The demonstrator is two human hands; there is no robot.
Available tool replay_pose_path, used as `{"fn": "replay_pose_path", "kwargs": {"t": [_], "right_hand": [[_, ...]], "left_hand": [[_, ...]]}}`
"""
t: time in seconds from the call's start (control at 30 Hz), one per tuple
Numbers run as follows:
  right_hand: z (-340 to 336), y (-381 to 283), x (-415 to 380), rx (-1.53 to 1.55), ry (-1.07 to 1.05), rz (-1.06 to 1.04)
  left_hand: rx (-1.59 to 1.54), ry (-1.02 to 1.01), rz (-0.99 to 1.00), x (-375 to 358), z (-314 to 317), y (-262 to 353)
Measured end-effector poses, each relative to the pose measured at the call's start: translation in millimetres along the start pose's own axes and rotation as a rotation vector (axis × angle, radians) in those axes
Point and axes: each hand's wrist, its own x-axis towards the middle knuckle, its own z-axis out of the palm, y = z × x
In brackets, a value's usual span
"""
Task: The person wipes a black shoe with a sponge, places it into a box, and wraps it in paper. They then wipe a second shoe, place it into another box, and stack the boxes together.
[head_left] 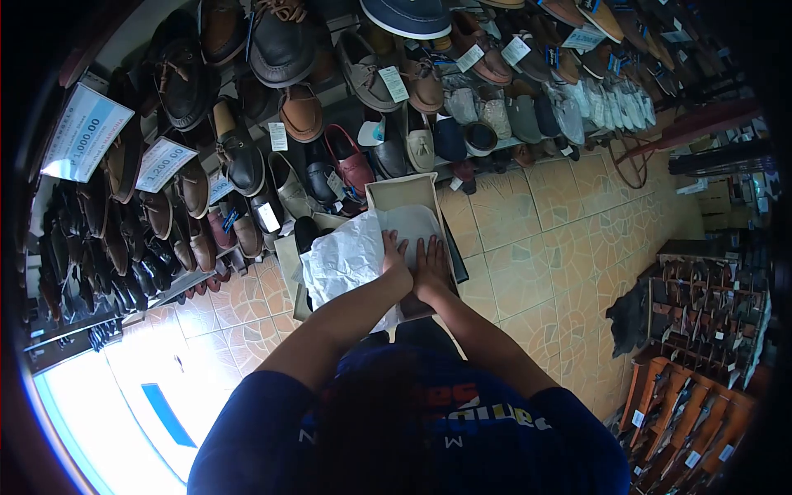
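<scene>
An open shoebox lies in front of my body, with crumpled white tissue paper spilling over its left side. My left hand rests on the tissue paper, its fingers stretched out. Beside it, my right hand lies flat with fingers apart on the paper inside the box, near the right wall. Whatever is under the paper is hidden. To the left, a dark shoe shows partly in a second open box, which the tissue partly covers.
Shelves of shoes with price tags, among them a red loafer, run along the front and left. Price signs stand at the far left. Tiled floor extends to the right, with a wooden shoe rack at the lower right.
</scene>
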Motion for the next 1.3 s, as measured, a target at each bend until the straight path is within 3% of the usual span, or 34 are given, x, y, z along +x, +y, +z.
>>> {"fn": "replay_pose_path", "kwargs": {"t": [0.1, 0.2, 0.23, 0.33, 0.4, 0.47, 0.53, 0.6, 0.67, 0.77, 0.97, 1.1, 1.2, 1.23, 1.3], "right_hand": [[-1, 1, 2, 0.019, -0.006, -0.015], [0, -4, 7, -0.076, -0.046, 0.015], [26, 8, 18, -0.199, 0.037, -0.102], [22, 7, 22, -0.013, 0.24, -0.283], [-3, -4, 7, -0.004, 0.134, -0.272], [-17, -10, 0, -0.086, -0.005, -0.226], [-20, -14, 1, -0.253, -0.171, -0.145], [-18, -14, 4, -0.289, -0.173, -0.135], [-20, -15, 4, -0.289, -0.187, -0.135], [-23, -15, 4, -0.278, -0.203, -0.138], [-29, -14, 7, -0.235, -0.256, -0.124], [-23, -9, 8, -0.233, -0.222, -0.148], [-22, -11, 6, -0.232, -0.208, -0.14], [-22, -11, 7, -0.23, -0.209, -0.134], [-22, -10, 5, -0.229, -0.207, -0.124]], "left_hand": [[-0.068, 0.033, 0.002, -21, -12, -8], [-0.27, 0.202, -0.11, -9, -7, -3], [-0.341, 0.377, -0.095, -20, -6, -9], [-0.651, 0.881, -0.099, -74, 1, -45], [-1.016, 1.177, -0.151, -102, 23, -69], [-1.246, 1.223, -0.518, -110, 68, -96], [-1.455, 1.137, -1.016, -102, 129, -104], [-1.757, 0.687, -1.158, -85, 192, -104], [-1.872, 0.51, -0.967, -50, 253, -81], [-2.351, 0.124, -0.751, -60, 234, -76], [-2.964, 0.193, -0.542, -52, 256, -72], [-3.242, -0.066, -0.066, -69, 276, -91], [-3.365, 0.078, 0.391, -84, 276, -98], [-3.266, 0.119, 0.861, -81, 279, -103], [-3.216, 0.271, 0.241, -81, 286, -99]]}}
